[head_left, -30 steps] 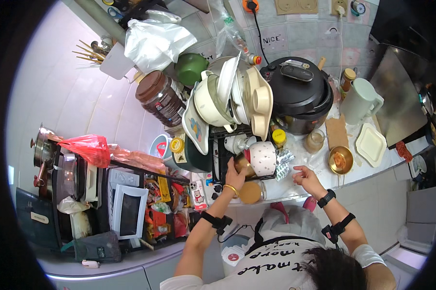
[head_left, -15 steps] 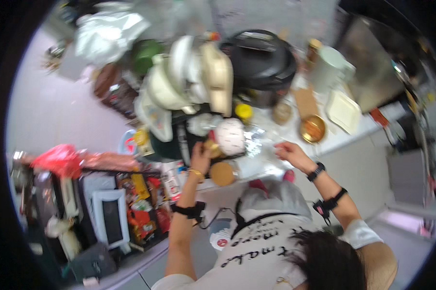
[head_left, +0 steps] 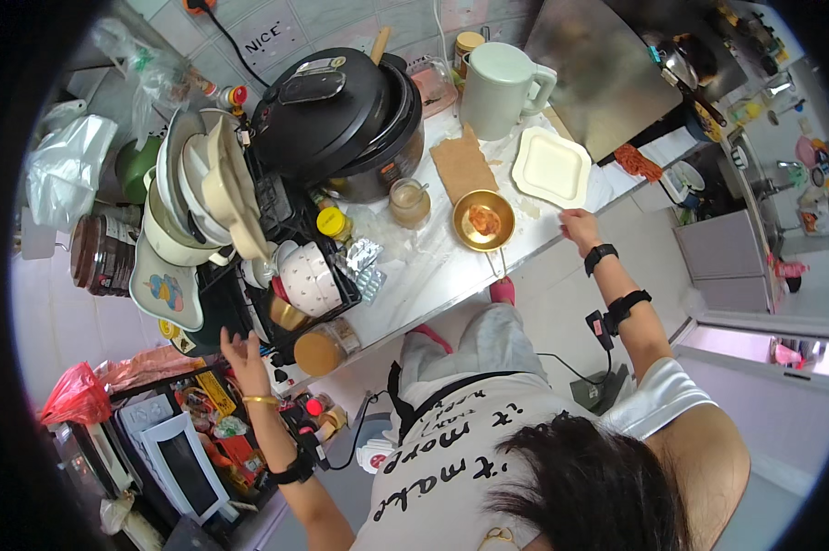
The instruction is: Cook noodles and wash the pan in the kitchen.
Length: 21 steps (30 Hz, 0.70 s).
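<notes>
1. Left hand (head_left: 240,354): fingers spread wide, empty, at the black dish rack (head_left: 277,220); brown-lidded jar (head_left: 321,349) just beside it.
2. Right hand (head_left: 580,228): loosely curled, holding nothing, on the counter edge (head_left: 451,298); golden bowl (head_left: 483,220) near, white square plate (head_left: 550,168) just beyond.

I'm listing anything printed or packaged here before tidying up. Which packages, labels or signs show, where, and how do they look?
Wall sign: pale rectangle, dark lettering, tiles behind the black cooker.
Yellow-lidded jar: small, beside the dish rack.
Brown-lidded jar: lying at the counter edge, nearest the left hand.
Dark jar: round, red-banded label, far left.
Red bag: crumpled, lower left.
</notes>
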Motion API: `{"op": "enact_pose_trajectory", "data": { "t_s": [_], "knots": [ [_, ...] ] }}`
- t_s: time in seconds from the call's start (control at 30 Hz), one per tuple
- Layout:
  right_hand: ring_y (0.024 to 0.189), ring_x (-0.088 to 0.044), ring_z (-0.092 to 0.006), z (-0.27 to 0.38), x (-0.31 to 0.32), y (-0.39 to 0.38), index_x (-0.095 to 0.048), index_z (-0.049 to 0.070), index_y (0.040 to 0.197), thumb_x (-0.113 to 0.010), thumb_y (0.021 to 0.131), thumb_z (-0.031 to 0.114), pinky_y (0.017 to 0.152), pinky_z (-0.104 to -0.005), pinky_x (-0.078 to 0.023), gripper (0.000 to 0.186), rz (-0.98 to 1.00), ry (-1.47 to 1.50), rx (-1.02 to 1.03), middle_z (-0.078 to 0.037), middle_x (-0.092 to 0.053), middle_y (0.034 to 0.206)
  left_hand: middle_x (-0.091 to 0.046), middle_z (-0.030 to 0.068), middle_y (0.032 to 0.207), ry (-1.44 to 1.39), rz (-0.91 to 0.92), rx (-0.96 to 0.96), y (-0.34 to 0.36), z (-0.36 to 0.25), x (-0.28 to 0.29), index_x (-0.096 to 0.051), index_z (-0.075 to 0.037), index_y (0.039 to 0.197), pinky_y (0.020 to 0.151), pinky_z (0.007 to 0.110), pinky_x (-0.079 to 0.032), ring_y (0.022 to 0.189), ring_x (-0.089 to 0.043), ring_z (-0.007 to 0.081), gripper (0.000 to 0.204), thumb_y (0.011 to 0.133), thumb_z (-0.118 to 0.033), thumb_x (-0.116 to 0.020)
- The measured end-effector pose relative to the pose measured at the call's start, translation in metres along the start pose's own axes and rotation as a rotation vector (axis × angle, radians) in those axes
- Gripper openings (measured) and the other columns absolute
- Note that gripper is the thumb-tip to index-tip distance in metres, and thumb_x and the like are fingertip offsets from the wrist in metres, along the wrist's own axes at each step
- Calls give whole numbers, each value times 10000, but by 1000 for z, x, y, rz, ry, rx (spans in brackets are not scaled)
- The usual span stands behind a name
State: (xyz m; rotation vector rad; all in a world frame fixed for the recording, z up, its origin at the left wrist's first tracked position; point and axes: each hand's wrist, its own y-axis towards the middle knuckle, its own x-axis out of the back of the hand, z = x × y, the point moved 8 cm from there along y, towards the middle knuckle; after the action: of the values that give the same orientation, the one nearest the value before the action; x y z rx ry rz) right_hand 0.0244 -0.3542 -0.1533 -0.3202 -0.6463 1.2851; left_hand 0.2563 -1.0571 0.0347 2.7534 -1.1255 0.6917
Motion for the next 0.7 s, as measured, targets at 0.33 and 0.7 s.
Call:
{"op": "enact_pose_trajectory", "data": {
  "t_s": [0.33, 0.7],
  "knots": [
    [741, -616, -166, -36, 57, 126, -489, -86, 1152, -748, 764, 331, 556, -279, -537, 626, -1, -89, -198, -114, -592, 934, -462, 201, 1339, 44, -220, -134, -127, -156, -80, -295, -77, 1422, 1022, 352, -357, 1208, -471, 239, 541, 937, -107, -532],
    [909, -626, -130, 47, 64, 55, -498, 58, 1255, -641, 860, 154, 709, -260, -544, 431, 490, 294, 39, -41, -630, 1075, -528, 78, 1262, -169, 702, -63, -197, -174, -414, -460, -34, 1311, 945, 288, -425, 1087, -531, 144, 414, 912, -72, -565]
  ]
}}
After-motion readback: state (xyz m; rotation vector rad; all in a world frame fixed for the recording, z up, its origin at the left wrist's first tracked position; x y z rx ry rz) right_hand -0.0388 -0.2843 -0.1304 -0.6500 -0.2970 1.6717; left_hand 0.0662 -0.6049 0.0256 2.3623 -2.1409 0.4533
